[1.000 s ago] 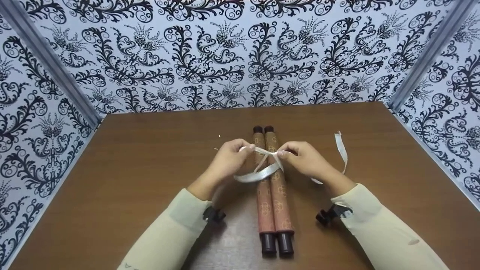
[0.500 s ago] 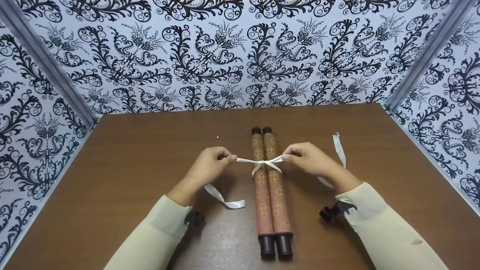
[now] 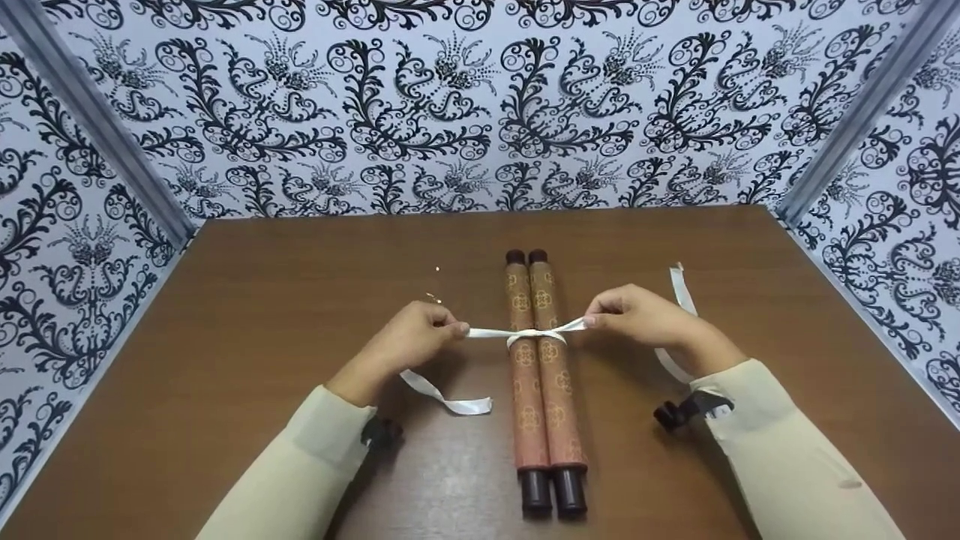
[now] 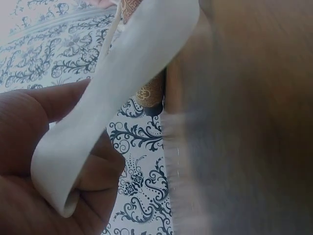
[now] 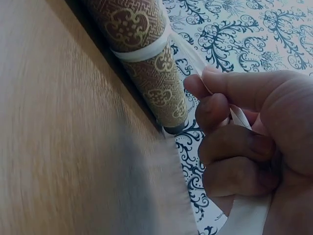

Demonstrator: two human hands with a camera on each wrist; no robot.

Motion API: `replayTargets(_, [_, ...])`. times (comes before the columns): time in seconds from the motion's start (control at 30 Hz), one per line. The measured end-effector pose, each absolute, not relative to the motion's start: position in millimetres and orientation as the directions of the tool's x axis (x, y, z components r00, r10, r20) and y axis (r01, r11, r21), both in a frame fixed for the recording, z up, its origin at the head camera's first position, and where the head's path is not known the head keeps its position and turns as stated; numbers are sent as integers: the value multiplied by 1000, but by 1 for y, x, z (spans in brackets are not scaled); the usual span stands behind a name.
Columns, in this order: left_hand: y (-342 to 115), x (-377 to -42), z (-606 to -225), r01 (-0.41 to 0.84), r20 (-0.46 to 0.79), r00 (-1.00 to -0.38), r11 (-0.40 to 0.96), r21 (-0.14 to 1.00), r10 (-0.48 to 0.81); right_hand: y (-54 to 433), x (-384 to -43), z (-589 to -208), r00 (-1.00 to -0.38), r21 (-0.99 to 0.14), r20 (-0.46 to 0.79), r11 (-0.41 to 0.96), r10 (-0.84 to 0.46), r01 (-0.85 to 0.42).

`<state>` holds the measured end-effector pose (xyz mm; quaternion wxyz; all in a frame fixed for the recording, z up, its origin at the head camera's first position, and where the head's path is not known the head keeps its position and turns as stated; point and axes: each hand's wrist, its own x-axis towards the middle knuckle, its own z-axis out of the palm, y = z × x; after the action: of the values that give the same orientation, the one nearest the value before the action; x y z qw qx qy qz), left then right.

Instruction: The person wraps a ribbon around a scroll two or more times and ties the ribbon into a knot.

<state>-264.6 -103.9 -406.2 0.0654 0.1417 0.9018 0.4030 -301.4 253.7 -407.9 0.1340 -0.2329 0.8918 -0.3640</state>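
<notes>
Two patterned scroll rolls (image 3: 528, 420) with dark end knobs lie side by side on the brown table. A white ribbon (image 3: 491, 333) wraps round both near their middle, crossing in a knot on top. My left hand (image 3: 420, 337) pinches one ribbon end to the left of the rolls. To the right, my right hand (image 3: 637, 319) pinches the other end between thumb and forefinger. The ribbon stretches taut between both hands. In the right wrist view the ribbon band (image 5: 142, 53) sits snug around a roll, and its tail runs through the curled fingers (image 5: 234, 147).
A loose ribbon tail (image 3: 450, 401) trails on the table below my left hand. Another tail (image 3: 681, 289) lies beyond my right wrist. Patterned black-and-white walls (image 3: 480, 112) enclose the table (image 3: 262, 315) at the back and sides.
Both hands have drawn apart, the left one farther and toward me. The ribbon's loose loop has tightened down onto the rolls, and the left tail has dropped to the table.
</notes>
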Motion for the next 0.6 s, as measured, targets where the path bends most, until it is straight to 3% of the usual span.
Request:
replayTargets(0.3, [-109, -271, -413, 226, 41, -956, 641, 733, 290, 250, -306, -420, -885, -705, 11, 624, -466, -337])
replayTargets(0.6, [-114, -275, -412, 165, 26, -978, 686, 709, 208, 247, -308, -425, -893, -705, 20, 627, -450, -332])
